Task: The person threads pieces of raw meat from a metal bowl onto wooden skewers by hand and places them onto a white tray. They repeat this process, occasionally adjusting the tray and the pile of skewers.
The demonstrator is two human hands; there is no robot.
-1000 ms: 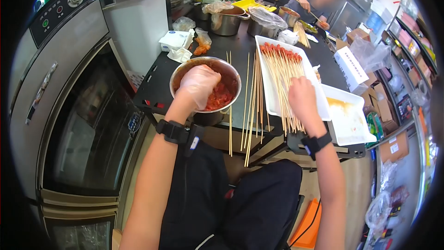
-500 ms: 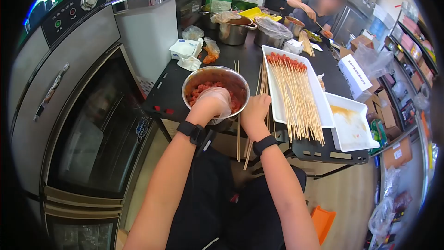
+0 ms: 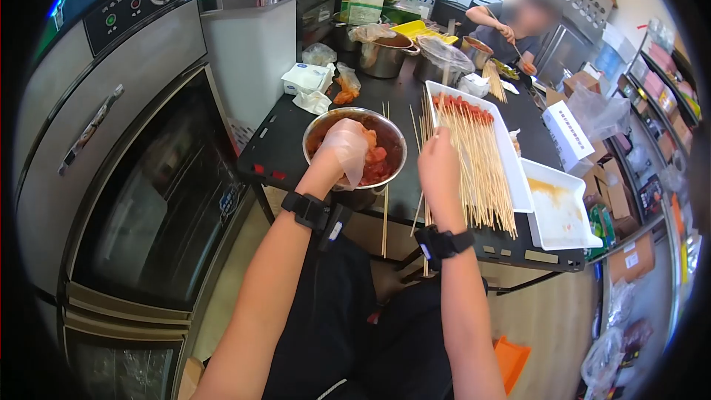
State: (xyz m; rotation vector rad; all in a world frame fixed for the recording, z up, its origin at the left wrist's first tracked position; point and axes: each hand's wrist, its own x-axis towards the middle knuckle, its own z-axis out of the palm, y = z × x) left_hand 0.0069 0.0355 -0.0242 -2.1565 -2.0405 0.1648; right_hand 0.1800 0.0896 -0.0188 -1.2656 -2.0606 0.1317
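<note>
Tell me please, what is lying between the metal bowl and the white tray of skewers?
Loose wooden sticks lie there on the black table, partly hidden by the right hand, as the head view shows.

We've got a shiny steel bowl (image 3: 392,130), near left, kinda messy with wet red meat chunks (image 3: 380,168) | white tray (image 3: 509,150) to its right, loaded skewers (image 3: 481,170) packed side by side, meaty ends far | loose sticks (image 3: 385,218) between, overhanging the near edge
</note>
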